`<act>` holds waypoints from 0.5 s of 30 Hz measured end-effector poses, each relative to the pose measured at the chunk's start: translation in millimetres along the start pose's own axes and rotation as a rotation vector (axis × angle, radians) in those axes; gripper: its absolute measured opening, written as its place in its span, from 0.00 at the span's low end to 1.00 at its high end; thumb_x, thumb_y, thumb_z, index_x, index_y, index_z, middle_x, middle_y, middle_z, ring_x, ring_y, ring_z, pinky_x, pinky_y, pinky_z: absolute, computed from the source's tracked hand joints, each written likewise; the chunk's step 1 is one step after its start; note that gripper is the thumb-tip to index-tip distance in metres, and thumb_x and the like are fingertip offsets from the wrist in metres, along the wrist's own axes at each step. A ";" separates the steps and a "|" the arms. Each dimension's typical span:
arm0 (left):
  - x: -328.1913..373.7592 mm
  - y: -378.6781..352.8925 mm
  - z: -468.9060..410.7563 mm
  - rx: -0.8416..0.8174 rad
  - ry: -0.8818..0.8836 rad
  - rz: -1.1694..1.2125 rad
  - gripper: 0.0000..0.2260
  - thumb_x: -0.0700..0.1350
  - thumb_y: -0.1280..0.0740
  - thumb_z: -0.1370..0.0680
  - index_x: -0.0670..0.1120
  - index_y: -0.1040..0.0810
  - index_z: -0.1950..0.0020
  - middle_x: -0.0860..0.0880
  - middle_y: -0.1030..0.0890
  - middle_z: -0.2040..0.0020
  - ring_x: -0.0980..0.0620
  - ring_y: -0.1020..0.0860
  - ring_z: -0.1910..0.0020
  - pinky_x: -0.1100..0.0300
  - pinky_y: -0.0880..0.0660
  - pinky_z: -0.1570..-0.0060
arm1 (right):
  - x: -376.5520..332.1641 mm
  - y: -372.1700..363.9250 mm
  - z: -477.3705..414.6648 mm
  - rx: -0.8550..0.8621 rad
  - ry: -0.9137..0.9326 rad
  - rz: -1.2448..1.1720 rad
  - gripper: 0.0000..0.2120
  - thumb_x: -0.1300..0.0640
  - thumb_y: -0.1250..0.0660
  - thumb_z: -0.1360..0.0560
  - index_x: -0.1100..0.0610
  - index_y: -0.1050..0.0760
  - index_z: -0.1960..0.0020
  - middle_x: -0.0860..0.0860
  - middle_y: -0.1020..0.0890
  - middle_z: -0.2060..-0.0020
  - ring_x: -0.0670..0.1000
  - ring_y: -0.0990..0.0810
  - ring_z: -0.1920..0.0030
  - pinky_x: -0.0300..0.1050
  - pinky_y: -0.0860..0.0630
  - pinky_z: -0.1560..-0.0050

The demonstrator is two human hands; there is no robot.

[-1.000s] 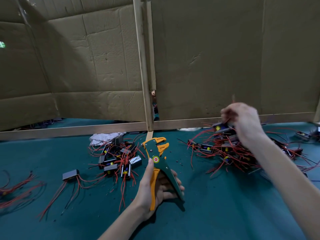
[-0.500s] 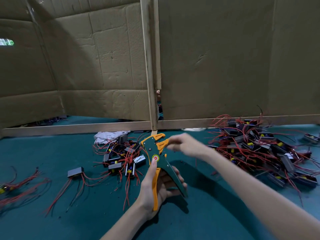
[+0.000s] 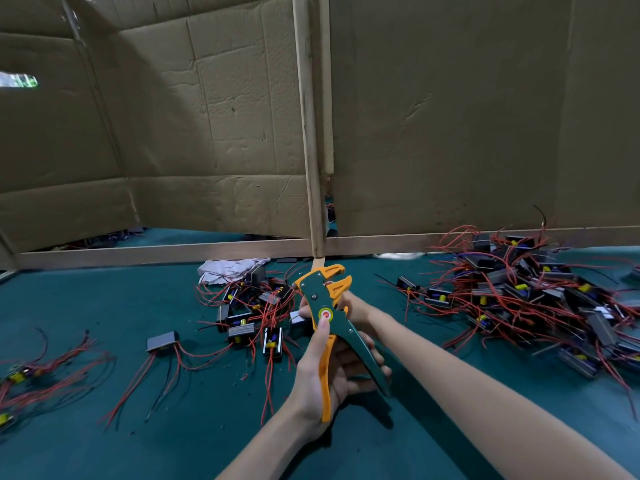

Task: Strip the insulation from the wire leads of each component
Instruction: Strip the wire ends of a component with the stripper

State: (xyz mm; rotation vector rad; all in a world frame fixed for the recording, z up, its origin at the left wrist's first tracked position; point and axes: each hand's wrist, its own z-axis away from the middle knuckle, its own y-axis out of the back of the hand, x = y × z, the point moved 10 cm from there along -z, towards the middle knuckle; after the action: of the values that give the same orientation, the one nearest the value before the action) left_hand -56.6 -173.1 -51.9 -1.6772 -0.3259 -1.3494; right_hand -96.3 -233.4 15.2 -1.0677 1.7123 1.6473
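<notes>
My left hand (image 3: 308, 382) grips the handles of a green and orange wire stripper (image 3: 327, 317), jaws pointing up and away. My right hand (image 3: 356, 306) reaches across behind the stripper's head, and its fingertips show at the tool's left side. Whether it holds anything is hidden by the tool. A big pile of black components with red leads (image 3: 519, 292) lies at the right. A smaller pile (image 3: 252, 313) lies just left of the stripper. One grey component (image 3: 162, 341) with long leads lies apart.
A green mat (image 3: 433, 427) covers the table. More components (image 3: 20, 375) lie at the far left edge. A white cloth (image 3: 232, 268) sits by a wooden rail (image 3: 173, 251), with cardboard walls (image 3: 450, 116) behind it.
My right hand left the right pile and swung left, from in front of the jaws to behind the stripper's head. The left hand kept its grip on the tool.
</notes>
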 end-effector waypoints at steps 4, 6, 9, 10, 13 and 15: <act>1.6 -2.2 2.7 -0.007 -0.012 0.002 0.30 0.67 0.36 0.33 0.38 0.19 0.55 0.36 0.21 0.58 0.37 0.20 0.58 0.45 0.23 0.54 | 2.5 18.6 -14.2 0.020 0.025 0.114 0.08 0.74 0.38 0.26 0.74 0.24 0.48 0.61 0.20 0.53 0.56 0.23 0.51 0.47 0.26 0.44; 2.0 -1.8 3.2 0.005 -0.014 0.017 0.31 0.66 0.36 0.33 0.38 0.20 0.54 0.36 0.21 0.58 0.38 0.20 0.58 0.46 0.22 0.55 | 17.8 39.0 -12.7 0.098 -0.057 0.121 0.04 0.67 0.35 0.24 0.67 0.22 0.51 0.57 0.19 0.57 0.56 0.22 0.53 0.53 0.24 0.44; 3.3 -1.1 3.1 0.012 -0.024 0.029 0.29 0.65 0.38 0.27 0.38 0.20 0.54 0.36 0.21 0.58 0.38 0.21 0.58 0.46 0.22 0.56 | 35.0 78.1 9.1 0.297 -0.075 0.028 0.05 0.63 0.32 0.24 0.56 0.24 0.57 0.54 0.19 0.56 0.53 0.20 0.54 0.49 0.24 0.47; 4.1 -0.8 3.1 0.013 -0.030 0.034 0.29 0.65 0.40 0.27 0.38 0.20 0.54 0.36 0.21 0.58 0.38 0.20 0.58 0.46 0.22 0.55 | 38.9 87.5 19.2 0.346 -0.055 0.007 0.08 0.64 0.31 0.25 0.54 0.24 0.60 0.51 0.19 0.58 0.52 0.20 0.55 0.44 0.24 0.49; 5.8 1.3 2.6 0.023 -0.046 0.056 0.29 0.64 0.42 0.27 0.38 0.19 0.55 0.37 0.21 0.58 0.38 0.20 0.59 0.45 0.22 0.54 | 53.3 89.8 48.6 0.315 -0.074 -0.045 0.12 0.69 0.29 0.28 0.52 0.22 0.62 0.51 0.16 0.55 0.53 0.18 0.52 0.42 0.23 0.46; 6.9 1.1 2.3 0.012 -0.060 0.056 0.29 0.64 0.42 0.26 0.38 0.19 0.54 0.36 0.20 0.58 0.38 0.20 0.58 0.45 0.22 0.54 | 67.9 85.6 64.6 0.270 -0.110 -0.102 0.11 0.70 0.30 0.28 0.54 0.20 0.60 0.54 0.15 0.54 0.52 0.18 0.53 0.42 0.22 0.47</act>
State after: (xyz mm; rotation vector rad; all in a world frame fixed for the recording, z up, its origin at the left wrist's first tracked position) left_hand -51.9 -174.1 -46.3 -1.7066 -0.3184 -1.2555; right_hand -213.4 -186.8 0.4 -0.9031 1.7197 1.3414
